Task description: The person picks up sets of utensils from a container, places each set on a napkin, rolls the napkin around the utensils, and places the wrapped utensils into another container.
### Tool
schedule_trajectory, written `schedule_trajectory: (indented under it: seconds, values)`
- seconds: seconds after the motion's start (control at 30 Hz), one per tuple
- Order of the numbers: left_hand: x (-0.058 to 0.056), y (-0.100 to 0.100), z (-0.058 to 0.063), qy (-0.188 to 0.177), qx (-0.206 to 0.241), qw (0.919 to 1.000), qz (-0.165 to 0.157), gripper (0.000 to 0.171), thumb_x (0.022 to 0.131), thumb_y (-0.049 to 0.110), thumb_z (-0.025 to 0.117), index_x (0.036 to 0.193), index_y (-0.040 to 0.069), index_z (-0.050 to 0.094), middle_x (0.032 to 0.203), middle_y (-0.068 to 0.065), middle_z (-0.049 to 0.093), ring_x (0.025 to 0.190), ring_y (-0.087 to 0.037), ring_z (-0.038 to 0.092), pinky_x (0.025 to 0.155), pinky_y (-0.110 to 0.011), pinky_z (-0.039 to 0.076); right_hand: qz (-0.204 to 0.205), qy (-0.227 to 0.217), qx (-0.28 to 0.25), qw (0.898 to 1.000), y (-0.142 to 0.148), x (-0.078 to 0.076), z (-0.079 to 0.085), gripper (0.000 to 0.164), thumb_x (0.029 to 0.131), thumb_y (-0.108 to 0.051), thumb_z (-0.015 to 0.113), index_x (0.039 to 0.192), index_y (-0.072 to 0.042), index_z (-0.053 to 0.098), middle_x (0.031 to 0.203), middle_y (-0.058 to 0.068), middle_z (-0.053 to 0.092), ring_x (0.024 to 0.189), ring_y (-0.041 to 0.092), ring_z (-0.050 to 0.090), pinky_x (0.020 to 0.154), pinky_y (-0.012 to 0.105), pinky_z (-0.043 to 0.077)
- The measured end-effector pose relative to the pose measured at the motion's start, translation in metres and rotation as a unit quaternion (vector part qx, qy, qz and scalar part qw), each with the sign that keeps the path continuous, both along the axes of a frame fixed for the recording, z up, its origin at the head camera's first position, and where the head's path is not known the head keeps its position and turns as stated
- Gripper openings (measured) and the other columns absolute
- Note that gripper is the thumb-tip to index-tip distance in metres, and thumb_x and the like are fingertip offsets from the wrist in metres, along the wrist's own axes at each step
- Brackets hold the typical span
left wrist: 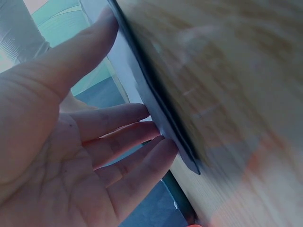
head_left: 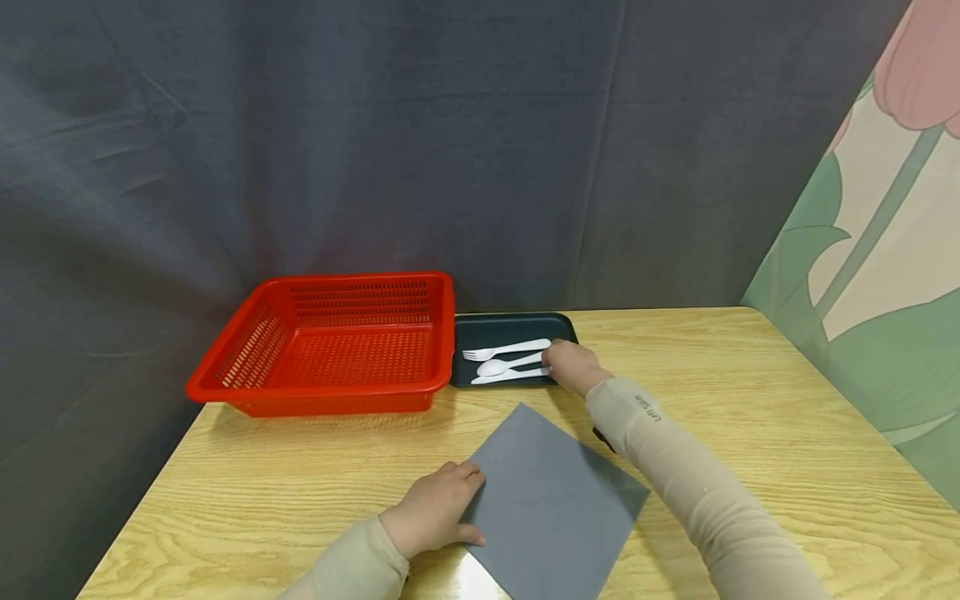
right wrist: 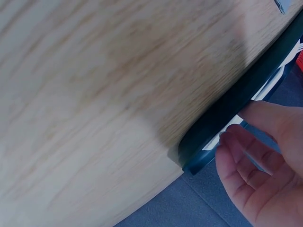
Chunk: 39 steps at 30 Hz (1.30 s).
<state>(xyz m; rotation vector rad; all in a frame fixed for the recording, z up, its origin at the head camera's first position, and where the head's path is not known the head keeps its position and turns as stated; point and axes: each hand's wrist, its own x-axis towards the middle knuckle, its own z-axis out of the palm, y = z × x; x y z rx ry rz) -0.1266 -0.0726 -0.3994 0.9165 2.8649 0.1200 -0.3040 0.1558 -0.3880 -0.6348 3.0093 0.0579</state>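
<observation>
At the back of the table, my right hand reaches over the right end of a dark tray. Its thumb and index fingertips pinch the handle end of a white spoon. Beside the spoon in the tray lie a white fork and a white knife. In the right wrist view, the tray rim partly hides the cutlery. Nearer the front, my left hand rests with relaxed fingers at the left edge of a flat grey square sheet. Its fingertips touch that sheet.
A red perforated plastic basket stands at the back left, right against the tray's left side. A dark cloth hangs behind the wooden table. To the right is a wall with a floral pattern.
</observation>
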Motion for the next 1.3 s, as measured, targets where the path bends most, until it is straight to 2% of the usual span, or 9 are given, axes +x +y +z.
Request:
schedule_trajectory:
  seconds: [0.2, 0.23, 0.43, 0.47, 0.7, 0.97, 1.3]
  values:
    - [0.000, 0.000, 0.000, 0.000, -0.002, 1.0000, 0.000, 0.071, 0.068, 0.050, 0.076, 0.121, 0.006, 0.058, 0.121, -0.003, 0.058, 0.103, -0.018, 0.056, 0.082, -0.027, 0.051, -0.008, -0.007, -0.004, 1.000, -0.002, -0.002, -0.002, 0.007, 0.087, -0.010, 0.064, 0.089, -0.011, 0.070, 0.095, 0.008, 0.065, 0.082, 0.019, 0.061, 0.073, 0.034, 0.053]
    - [0.000, 0.000, 0.000, 0.000, -0.002, 1.0000, 0.000, 0.071, 0.068, 0.050, 0.076, 0.121, 0.006, 0.058, 0.121, -0.003, 0.058, 0.103, -0.018, 0.056, 0.082, -0.027, 0.051, -0.003, -0.002, -0.005, 1.000, 0.002, -0.011, -0.013, 0.006, 0.087, -0.013, 0.065, 0.089, -0.013, 0.070, 0.095, 0.007, 0.064, 0.081, 0.018, 0.060, 0.071, 0.035, 0.053]
    - [0.000, 0.000, 0.001, -0.005, -0.001, 1.0000, 0.002, 0.071, 0.069, 0.050, 0.076, 0.122, 0.006, 0.058, 0.121, -0.003, 0.058, 0.103, -0.019, 0.056, 0.081, -0.027, 0.051, -0.004, 0.006, -0.006, 1.000, -0.001, -0.011, -0.013, 0.008, 0.087, -0.012, 0.063, 0.083, -0.013, 0.070, 0.094, 0.008, 0.066, 0.078, 0.018, 0.060, 0.069, 0.033, 0.052]
    - [0.000, 0.000, 0.001, -0.006, -0.002, 1.0000, 0.002, 0.071, 0.069, 0.050, 0.076, 0.122, 0.006, 0.058, 0.121, -0.003, 0.058, 0.104, -0.019, 0.056, 0.081, -0.027, 0.051, -0.010, 0.002, -0.006, 1.000, -0.005, -0.002, -0.003, 0.009, 0.087, -0.008, 0.062, 0.082, -0.010, 0.069, 0.093, 0.009, 0.066, 0.078, 0.018, 0.060, 0.069, 0.033, 0.052]
    - [0.001, 0.000, 0.002, -0.006, -0.002, 1.0000, 0.002, 0.072, 0.069, 0.050, 0.075, 0.123, 0.006, 0.058, 0.123, -0.004, 0.058, 0.105, -0.019, 0.056, 0.083, -0.028, 0.051, -0.004, 0.010, 0.004, 1.000, -0.005, -0.003, -0.005, 0.010, 0.087, -0.007, 0.062, 0.085, -0.011, 0.070, 0.092, 0.006, 0.068, 0.080, 0.017, 0.062, 0.071, 0.033, 0.053]
    - [0.001, 0.000, 0.002, 0.000, -0.001, 1.0000, -0.001, 0.071, 0.069, 0.050, 0.075, 0.122, 0.006, 0.058, 0.122, -0.004, 0.058, 0.104, -0.018, 0.056, 0.081, -0.027, 0.051, 0.025, 0.032, 0.031, 0.999, -0.004, -0.002, -0.004, 0.008, 0.087, -0.008, 0.063, 0.085, -0.010, 0.070, 0.090, 0.005, 0.068, 0.081, 0.021, 0.065, 0.070, 0.034, 0.055]
    - [0.002, -0.001, 0.002, 0.004, 0.000, 1.0000, -0.005, 0.071, 0.069, 0.050, 0.075, 0.122, 0.005, 0.058, 0.121, -0.004, 0.059, 0.101, -0.018, 0.056, 0.080, -0.026, 0.051, 0.027, 0.034, 0.038, 0.998, -0.003, -0.003, -0.007, 0.007, 0.088, -0.008, 0.062, 0.087, -0.010, 0.069, 0.092, 0.006, 0.067, 0.082, 0.021, 0.065, 0.071, 0.034, 0.055]
